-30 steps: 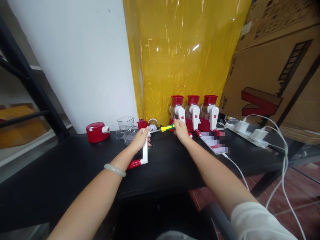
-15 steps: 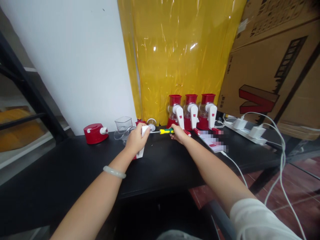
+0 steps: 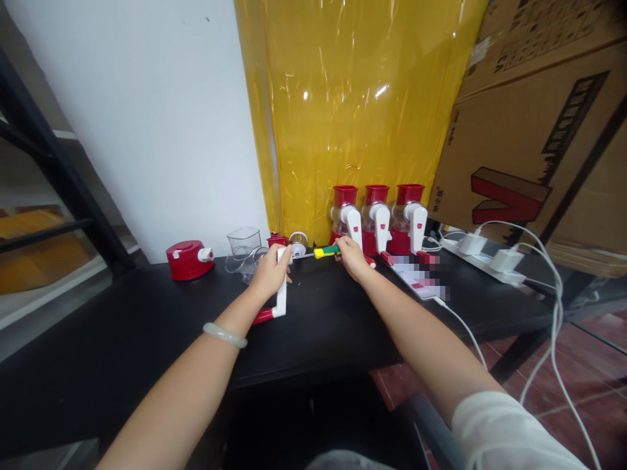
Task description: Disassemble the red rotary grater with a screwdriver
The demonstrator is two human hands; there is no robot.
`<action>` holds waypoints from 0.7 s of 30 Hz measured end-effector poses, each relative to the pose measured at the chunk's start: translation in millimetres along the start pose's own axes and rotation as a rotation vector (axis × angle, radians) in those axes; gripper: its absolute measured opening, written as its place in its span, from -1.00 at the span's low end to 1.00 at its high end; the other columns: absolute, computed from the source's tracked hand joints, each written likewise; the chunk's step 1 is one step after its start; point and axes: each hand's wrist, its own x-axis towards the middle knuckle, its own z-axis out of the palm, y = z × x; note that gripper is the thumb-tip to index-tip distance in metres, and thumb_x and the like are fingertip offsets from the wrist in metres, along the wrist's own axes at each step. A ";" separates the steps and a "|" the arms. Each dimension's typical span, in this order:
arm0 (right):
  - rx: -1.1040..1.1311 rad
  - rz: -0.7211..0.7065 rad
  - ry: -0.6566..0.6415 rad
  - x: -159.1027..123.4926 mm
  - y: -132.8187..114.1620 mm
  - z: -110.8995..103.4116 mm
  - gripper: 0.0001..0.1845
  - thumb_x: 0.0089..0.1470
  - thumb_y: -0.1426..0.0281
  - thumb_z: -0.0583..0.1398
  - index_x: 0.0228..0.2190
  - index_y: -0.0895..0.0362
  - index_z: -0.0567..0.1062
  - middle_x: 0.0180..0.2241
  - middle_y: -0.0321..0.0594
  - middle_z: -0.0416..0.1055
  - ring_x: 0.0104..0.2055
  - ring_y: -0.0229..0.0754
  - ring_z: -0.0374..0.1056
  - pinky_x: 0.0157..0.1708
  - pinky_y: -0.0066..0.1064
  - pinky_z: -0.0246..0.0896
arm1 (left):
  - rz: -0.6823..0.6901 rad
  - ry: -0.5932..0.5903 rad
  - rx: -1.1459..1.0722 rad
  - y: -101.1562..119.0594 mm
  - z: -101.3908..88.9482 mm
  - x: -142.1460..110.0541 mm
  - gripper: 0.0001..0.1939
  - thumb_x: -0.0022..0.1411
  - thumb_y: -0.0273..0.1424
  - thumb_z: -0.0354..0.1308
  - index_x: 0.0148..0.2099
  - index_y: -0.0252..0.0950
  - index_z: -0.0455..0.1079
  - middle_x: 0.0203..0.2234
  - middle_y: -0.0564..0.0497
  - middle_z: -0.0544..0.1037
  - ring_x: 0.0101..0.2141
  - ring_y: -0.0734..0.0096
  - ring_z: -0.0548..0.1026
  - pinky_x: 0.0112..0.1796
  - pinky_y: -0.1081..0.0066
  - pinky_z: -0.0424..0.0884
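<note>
My left hand (image 3: 268, 273) is closed around a white crank handle (image 3: 281, 297), whose red grip (image 3: 263, 316) sticks out below, near the tabletop. To its right, my right hand (image 3: 351, 256) grips a screwdriver (image 3: 327, 250) with a yellow and green handle. Its thin shaft points left at the crank's upper end; whether the tip touches it I cannot tell. Just behind my left hand stand a clear plastic housing (image 3: 243, 243), a red part (image 3: 277, 241) and a round metal grater drum (image 3: 298, 244).
A red base (image 3: 190, 260) with a white knob sits on the black table (image 3: 147, 326) at left. Three red-and-white rotary graters (image 3: 377, 219) stand behind my right hand. Further right are a phone (image 3: 416, 277), a power strip (image 3: 482, 261) with cables, and a large cardboard box (image 3: 524, 143).
The crank handle has turned in my left hand, so more of its white arm and red grip now show below. My right hand still holds the screwdriver in nearly the same place.
</note>
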 end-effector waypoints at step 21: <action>-0.142 -0.041 -0.084 -12.6 -11.4 -0.9 -0.53 0.13 -0.02 0.19 -0.55 0.05 0.26 -0.79 -0.47 0.11 -0.76 -0.35 0.04 -0.73 -0.47 0.06 | -0.201 -0.028 -0.192 -3.6 4.6 5.2 -0.66 0.39 -0.03 0.00 -0.26 -0.19 0.20 -0.65 0.16 0.39 -0.71 0.34 0.46 -0.66 0.45 0.32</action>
